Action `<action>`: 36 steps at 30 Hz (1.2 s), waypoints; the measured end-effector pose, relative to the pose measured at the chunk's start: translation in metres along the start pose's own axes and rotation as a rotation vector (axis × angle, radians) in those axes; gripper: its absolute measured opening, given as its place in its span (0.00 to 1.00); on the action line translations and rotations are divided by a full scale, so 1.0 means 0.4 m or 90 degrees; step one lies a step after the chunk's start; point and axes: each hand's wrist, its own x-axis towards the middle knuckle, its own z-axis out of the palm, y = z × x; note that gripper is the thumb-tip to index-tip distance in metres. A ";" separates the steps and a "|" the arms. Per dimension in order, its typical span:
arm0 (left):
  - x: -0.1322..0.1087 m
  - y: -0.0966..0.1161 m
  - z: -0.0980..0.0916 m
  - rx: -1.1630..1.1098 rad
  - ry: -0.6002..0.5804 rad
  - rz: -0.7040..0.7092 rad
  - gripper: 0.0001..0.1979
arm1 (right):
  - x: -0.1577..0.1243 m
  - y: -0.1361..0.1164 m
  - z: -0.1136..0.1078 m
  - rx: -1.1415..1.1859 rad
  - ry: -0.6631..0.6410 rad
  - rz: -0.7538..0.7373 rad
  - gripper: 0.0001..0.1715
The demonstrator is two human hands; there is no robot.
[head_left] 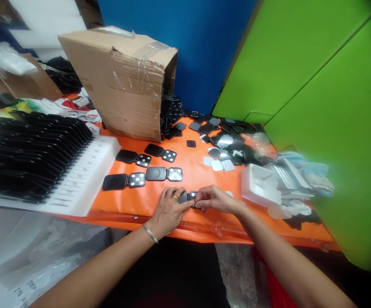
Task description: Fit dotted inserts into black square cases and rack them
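Near the front edge of the orange, sheet-covered tabletop (188,160), a black hinged piece made of a dark plate and a white-dotted square (193,195) lies beneath both hands. The left hand (170,210), wearing a gold-coloured ring (175,196) and a silver-coloured bracelet (150,233), rests over the plate end with its fingers reaching toward the hinge; whether it grips or only steadies the piece, I cannot tell. The right hand (212,199) is closed in a pinch at the dotted square, thumb and fingertips together; anything between them is too small to make out.

Just beyond lie four similar black hinged pieces with dotted squares (164,173), in two rough rows. To the left, a slotted white foam block (103,158) carries a dense row of upright, leaning black plates (34,158). Behind, a brown cardboard box (117,81) lies with its mouth facing right, dark dotted pieces (175,112) spilling out. Loose black rounded squares (191,143) and pale square cards (217,165) lie scattered near a small open white box (259,194) on the right.
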 end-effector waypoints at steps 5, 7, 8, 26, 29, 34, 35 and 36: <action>-0.004 -0.002 0.001 -0.003 0.023 0.015 0.18 | -0.050 0.031 -0.008 0.077 0.115 0.014 0.19; -0.006 -0.002 0.002 0.000 0.030 0.016 0.18 | -0.069 0.046 0.004 0.066 0.209 0.008 0.19; -0.006 -0.002 0.002 0.002 0.028 0.015 0.19 | -0.074 0.054 0.012 0.054 0.243 0.002 0.18; -0.013 -0.006 0.018 -0.009 0.054 0.024 0.18 | -0.054 0.020 0.064 -0.416 0.265 -0.032 0.07; -0.014 -0.008 0.022 0.012 0.043 0.032 0.22 | -0.057 0.048 0.066 -0.377 0.295 -0.065 0.08; -0.004 0.000 0.008 0.050 -0.044 0.053 0.26 | -0.055 0.046 0.068 -0.375 0.302 -0.077 0.06; -0.003 0.002 0.004 0.053 -0.057 0.052 0.27 | -0.054 0.039 0.062 -0.385 0.290 -0.080 0.05; -0.001 0.003 0.001 0.055 -0.065 0.050 0.27 | -0.053 0.033 0.053 -0.389 0.269 -0.082 0.05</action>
